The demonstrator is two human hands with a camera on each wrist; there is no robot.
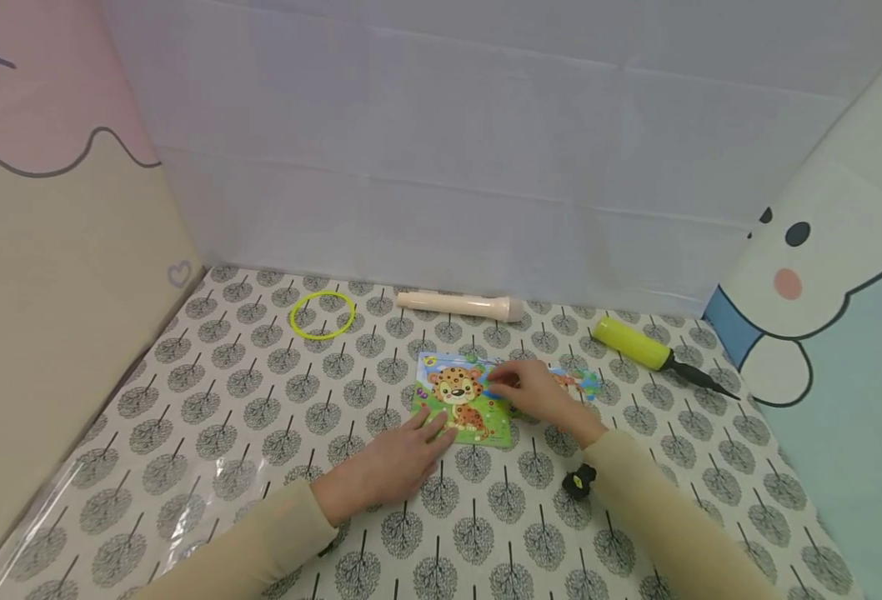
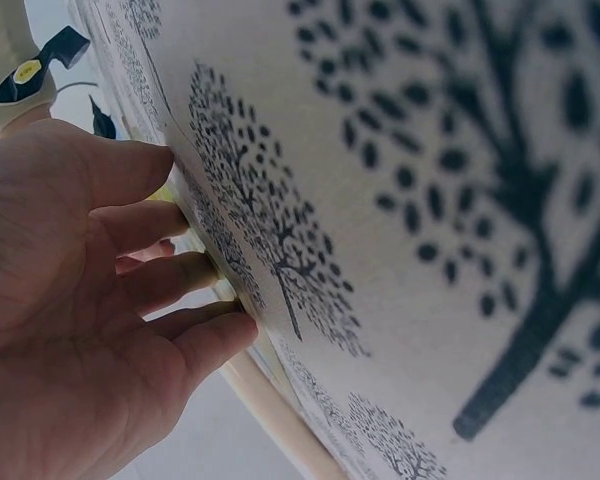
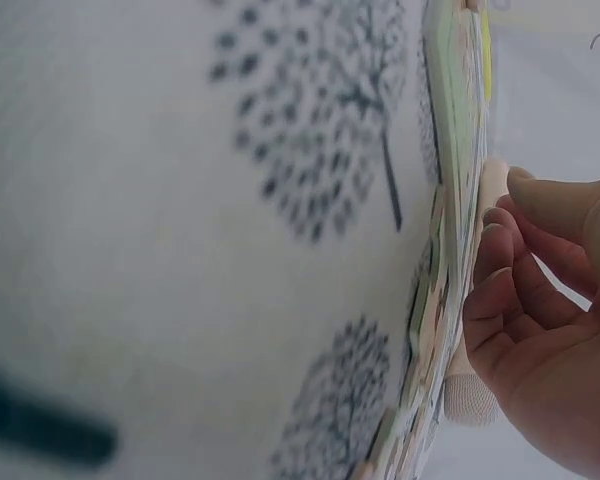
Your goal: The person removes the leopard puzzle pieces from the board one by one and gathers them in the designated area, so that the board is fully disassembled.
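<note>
Orange leopard [image 1: 458, 392] on the picture board [image 1: 497, 432], in head view only

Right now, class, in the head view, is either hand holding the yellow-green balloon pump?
No, the balloon pump lies apart on the tree-print tablecloth, while the left hand and right hand are at the leopard picture.

A tree-print tabletop [image 1: 208, 400] carries a yellow ring [image 1: 321, 337], pale rod [image 1: 452, 305], yellow-and-black pump [image 1: 647, 349] — and a leopard board [image 1: 458, 393], second picture [image 1: 588, 384] beside it.

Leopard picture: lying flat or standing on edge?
Flat: in the head view, the leopard picture lies face up over the patterned tablecloth, left hand at its near edge.
</note>
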